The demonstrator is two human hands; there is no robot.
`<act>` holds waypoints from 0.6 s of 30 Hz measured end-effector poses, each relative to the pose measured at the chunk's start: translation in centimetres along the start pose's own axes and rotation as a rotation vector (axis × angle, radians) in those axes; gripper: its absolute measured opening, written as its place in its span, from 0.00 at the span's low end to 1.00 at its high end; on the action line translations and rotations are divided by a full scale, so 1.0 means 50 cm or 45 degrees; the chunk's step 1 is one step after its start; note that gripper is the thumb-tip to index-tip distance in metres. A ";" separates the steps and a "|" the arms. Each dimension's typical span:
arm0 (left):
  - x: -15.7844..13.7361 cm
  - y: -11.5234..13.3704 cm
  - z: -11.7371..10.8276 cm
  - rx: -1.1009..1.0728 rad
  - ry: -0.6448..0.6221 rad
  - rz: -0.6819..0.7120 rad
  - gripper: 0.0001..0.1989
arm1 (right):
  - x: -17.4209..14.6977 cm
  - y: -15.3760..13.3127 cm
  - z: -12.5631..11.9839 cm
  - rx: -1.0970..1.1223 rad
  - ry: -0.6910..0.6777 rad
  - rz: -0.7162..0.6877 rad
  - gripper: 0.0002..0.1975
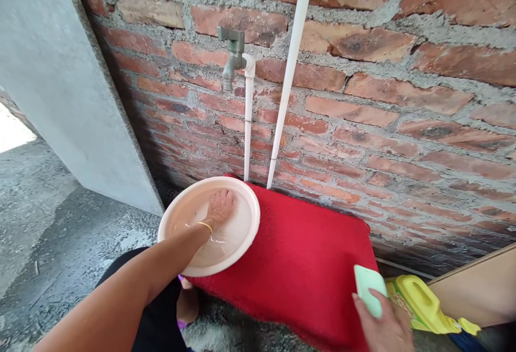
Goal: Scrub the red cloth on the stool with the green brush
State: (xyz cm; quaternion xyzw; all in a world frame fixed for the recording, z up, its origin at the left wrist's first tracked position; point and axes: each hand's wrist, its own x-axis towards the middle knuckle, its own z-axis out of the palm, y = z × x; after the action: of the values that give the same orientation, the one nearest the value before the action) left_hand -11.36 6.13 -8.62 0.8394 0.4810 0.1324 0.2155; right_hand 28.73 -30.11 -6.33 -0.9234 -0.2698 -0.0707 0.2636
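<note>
My left hand (221, 208) is in the water of a pale pink basin (253, 223), its fingers stretched out and flat, holding nothing. A yellow bangle (205, 225) circles that wrist. The basin stands on the left end of a red cloth (306, 250). At the lower right, my right hand (385, 320) grips a light green bar of soap (368, 285) between thumb and fingers, above the cloth's right edge.
A tap (234, 56) on a white pipe (249, 126) juts from the brick wall (363, 105) behind the basin. A second pipe (288, 83) rises beside it. A yellow jug (419, 298) lies at right. A grey slab (80, 72) leans at left.
</note>
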 end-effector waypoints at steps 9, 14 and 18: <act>-0.016 -0.003 -0.012 0.093 0.001 0.011 0.23 | -0.174 -0.352 0.140 0.278 -0.431 -0.544 0.13; -0.023 -0.009 -0.007 0.209 0.042 0.018 0.26 | -0.158 -0.319 0.130 0.300 -0.434 -0.488 0.12; -0.003 0.013 -0.006 0.185 0.053 0.002 0.24 | -0.102 -0.201 0.096 0.300 -0.324 -0.255 0.20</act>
State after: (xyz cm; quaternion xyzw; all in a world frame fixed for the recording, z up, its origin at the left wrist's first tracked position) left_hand -11.06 5.77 -8.06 0.8502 0.4932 0.1145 0.1439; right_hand 19.00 -22.76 -7.32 -0.8562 -0.3979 0.0528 0.3252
